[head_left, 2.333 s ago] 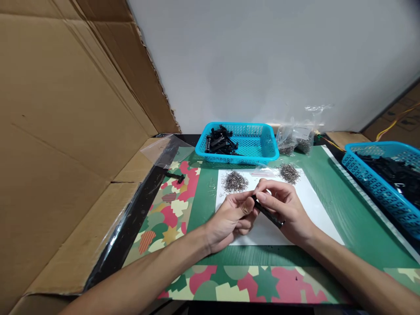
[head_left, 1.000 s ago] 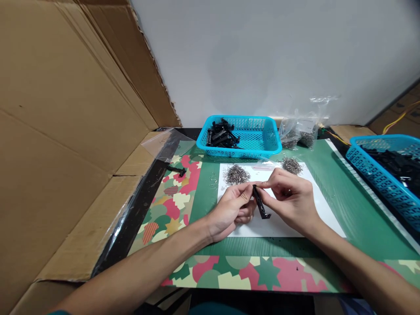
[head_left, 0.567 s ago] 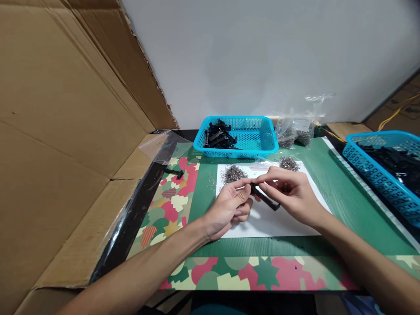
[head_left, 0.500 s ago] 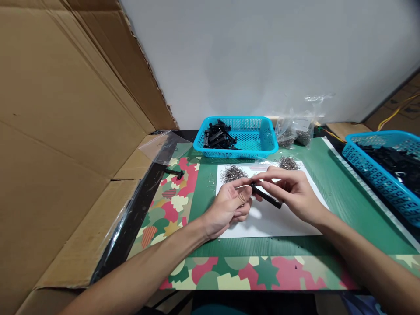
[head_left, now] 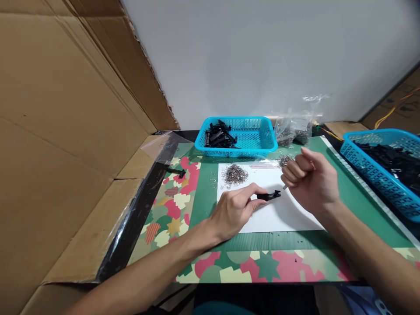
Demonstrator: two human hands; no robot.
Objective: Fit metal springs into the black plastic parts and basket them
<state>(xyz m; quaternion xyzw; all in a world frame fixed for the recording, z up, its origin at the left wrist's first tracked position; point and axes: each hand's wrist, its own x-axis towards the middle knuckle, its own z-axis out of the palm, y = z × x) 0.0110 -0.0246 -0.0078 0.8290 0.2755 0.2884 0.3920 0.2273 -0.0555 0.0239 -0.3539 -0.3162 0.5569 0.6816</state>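
White paper (head_left: 288,221) prob. helps metal bits (head_left: 235,175) show; L hand (head_left: 232,208) pinches black part (head_left: 269,196) end-out, R hand (head_left: 310,183) fisted, apparently round grey-tipped thing (head_left: 285,187).

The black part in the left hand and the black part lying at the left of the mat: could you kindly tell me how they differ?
The held part is gripped by the left hand, while the loose part is in neither hand. The held part is over the white paper; the loose part lies mostly on the patterned border. Fingers cover one end of the held part, but none cover the loose part. Both are black.
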